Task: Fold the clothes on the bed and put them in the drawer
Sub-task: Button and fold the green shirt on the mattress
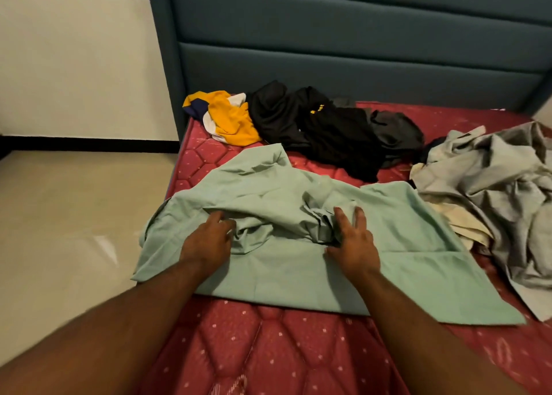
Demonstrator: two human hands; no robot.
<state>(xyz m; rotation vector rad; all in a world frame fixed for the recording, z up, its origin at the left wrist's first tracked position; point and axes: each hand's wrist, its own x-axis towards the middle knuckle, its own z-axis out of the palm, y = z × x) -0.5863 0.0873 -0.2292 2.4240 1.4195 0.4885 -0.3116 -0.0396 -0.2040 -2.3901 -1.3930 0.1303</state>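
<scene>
Mattress (268,350) — red, quilted — teal headboard (358,36)

bed: your red quilted mattress (268,350) carries everything, teal headboard (358,36) at its far end.
under your hands: a pale green garment (298,275) spread out, bunched between your left hand (209,242) and right hand (352,245).
beyond your left hand: a yellow, white and navy garment (230,119), crumpled.
beyond your right hand: a heap of black clothes (328,128).
right of your right hand: a rumpled grey pile (493,185).
</scene>
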